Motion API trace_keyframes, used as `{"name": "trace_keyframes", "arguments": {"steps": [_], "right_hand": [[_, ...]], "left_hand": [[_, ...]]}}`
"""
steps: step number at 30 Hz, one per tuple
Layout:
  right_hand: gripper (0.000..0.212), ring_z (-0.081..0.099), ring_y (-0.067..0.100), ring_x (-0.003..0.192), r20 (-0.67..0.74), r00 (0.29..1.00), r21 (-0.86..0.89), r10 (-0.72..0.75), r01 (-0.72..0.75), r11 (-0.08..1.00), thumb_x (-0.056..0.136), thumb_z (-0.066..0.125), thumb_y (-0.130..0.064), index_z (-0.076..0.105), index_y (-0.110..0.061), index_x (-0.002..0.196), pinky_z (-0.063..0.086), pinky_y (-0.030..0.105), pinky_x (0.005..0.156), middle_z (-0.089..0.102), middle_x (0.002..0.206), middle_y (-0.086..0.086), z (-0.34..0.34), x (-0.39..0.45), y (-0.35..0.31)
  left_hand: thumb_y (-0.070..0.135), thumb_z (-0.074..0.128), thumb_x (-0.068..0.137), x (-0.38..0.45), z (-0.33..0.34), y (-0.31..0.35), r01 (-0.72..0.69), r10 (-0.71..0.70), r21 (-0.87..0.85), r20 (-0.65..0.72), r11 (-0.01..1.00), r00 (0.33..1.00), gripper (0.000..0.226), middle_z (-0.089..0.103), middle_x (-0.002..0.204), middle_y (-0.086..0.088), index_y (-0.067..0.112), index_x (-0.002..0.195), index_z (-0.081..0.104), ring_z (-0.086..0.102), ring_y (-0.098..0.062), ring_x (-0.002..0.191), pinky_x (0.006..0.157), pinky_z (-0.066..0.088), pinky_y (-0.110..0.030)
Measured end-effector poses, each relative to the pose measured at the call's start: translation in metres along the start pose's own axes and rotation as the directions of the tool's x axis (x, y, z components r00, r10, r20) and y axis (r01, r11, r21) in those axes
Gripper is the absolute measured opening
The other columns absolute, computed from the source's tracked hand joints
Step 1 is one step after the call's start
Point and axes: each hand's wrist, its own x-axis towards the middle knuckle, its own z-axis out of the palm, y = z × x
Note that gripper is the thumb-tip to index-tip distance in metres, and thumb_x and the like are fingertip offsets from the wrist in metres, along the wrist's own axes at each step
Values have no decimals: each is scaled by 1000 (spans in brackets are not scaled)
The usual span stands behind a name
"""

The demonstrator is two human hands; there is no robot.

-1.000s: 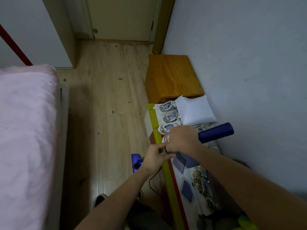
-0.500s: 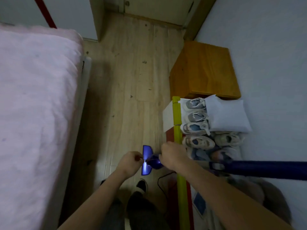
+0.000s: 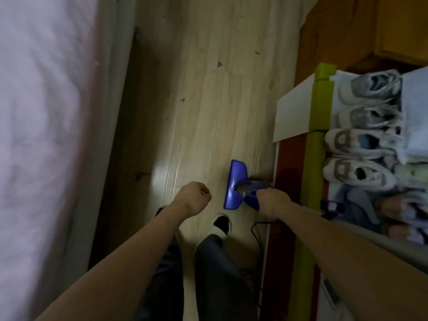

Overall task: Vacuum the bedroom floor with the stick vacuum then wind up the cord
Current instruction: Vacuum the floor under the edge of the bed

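The blue floor head of the stick vacuum (image 3: 235,183) hangs just above the pale wooden floor (image 3: 203,89), set on edge, next to the red and green shelf. My right hand (image 3: 273,201) grips the vacuum's neck right behind the head. My left hand (image 3: 194,195) is off the vacuum, to the left of the head, fingers curled and holding nothing I can see. A black cord (image 3: 258,235) loops on the floor below my right hand. The vacuum's tube is hidden under my right forearm.
A bed with a pink cover (image 3: 41,135) fills the left side. A shelf with a green rail (image 3: 320,112) holds several pale sneakers (image 3: 356,172) on the right. A wooden cabinet (image 3: 398,26) stands beyond it. My feet (image 3: 222,224) are on the floor strip.
My left hand has let go of the floor head and pulled back to the left. The view has tipped down toward the floor; the blue tube is out of sight.
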Motion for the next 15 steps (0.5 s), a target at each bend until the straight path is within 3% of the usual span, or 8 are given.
{"name": "trace_keyframes", "arguments": {"steps": [3, 7, 10, 15], "right_hand": [[25, 60, 21, 92, -35, 999, 42, 15, -14, 999, 91, 58, -22, 54, -13, 114, 47, 32, 77, 61, 104, 4, 4, 2, 5], [28, 62, 21, 94, -97, 990, 176, 102, -84, 981, 87, 63, -30, 56, -12, 108, 53, 33, 81, 63, 101, 5, 1, -9, 4], [27, 61, 21, 87, -81, 986, 339, 147, -112, 934, 83, 67, -31, 51, -15, 97, 53, 32, 75, 58, 89, 3, 0, -24, 0], [28, 53, 14, 68, -152, 968, 555, 201, -85, 827, 80, 71, -32, 49, -17, 90, 41, 24, 56, 48, 71, -5, -2, -54, -27]], "left_hand": [[23, 53, 95, 1, 2, -1, 28, -28, -8, 11, 1000, 1000, 31, 62, 121, -9, 9, 121, 61, 57, -21, 109, 92, 46, -28], [21, 52, 95, -6, -5, 6, 26, -25, -28, 30, 999, 999, 32, 63, 121, -10, 7, 122, 62, 58, -22, 110, 91, 45, -27], [18, 52, 95, -10, -12, 15, 43, -42, -39, 30, 998, 999, 30, 64, 117, -13, 3, 118, 63, 59, -24, 107, 90, 46, -29], [23, 49, 96, -24, -27, 34, 58, -53, -83, 64, 995, 997, 26, 60, 98, -8, 3, 108, 60, 55, -18, 83, 72, 45, -27]]}}
